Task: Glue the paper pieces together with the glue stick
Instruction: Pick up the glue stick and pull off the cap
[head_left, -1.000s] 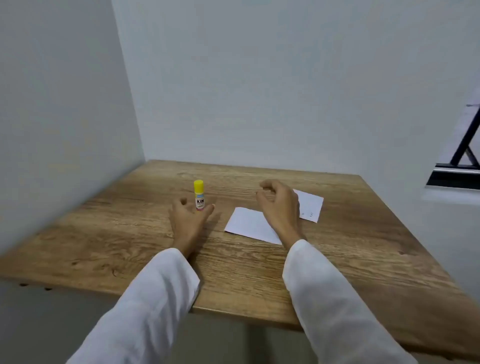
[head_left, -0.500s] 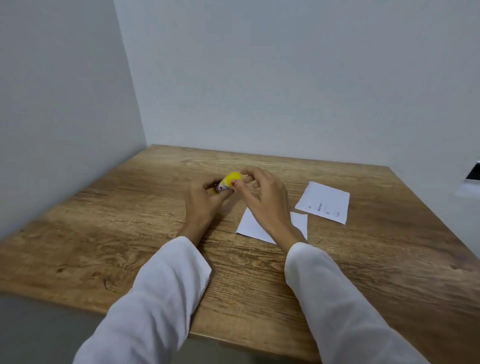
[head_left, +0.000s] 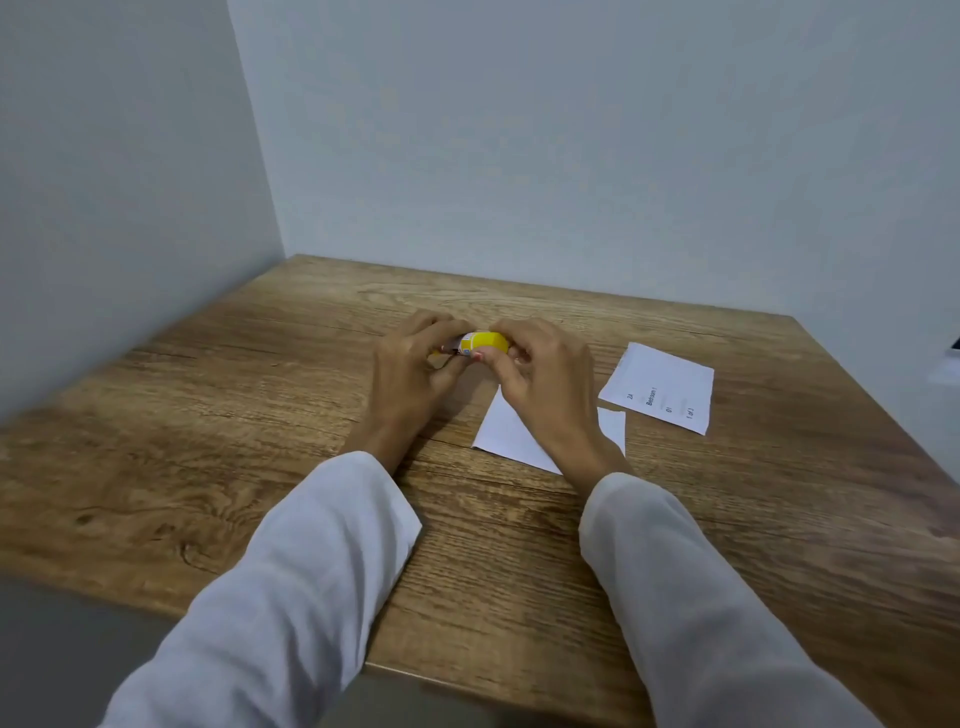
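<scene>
left hand (head_left: 410, 374) gripping glue stick (head_left: 475, 344) body sideways, right hand (head_left: 540, 371) pinching its yellow cap, likely bracing to uncap; paper pieces (head_left: 658, 387) lying right.

You are looking down at a wooden surface (head_left: 208, 441) with strong grain and dark knots, sitting pushed into a corner. Two plain pale walls (head_left: 571, 130) are meeting behind it, one running along its left edge. A white sleeve (head_left: 291, 587) is covering each forearm.
</scene>
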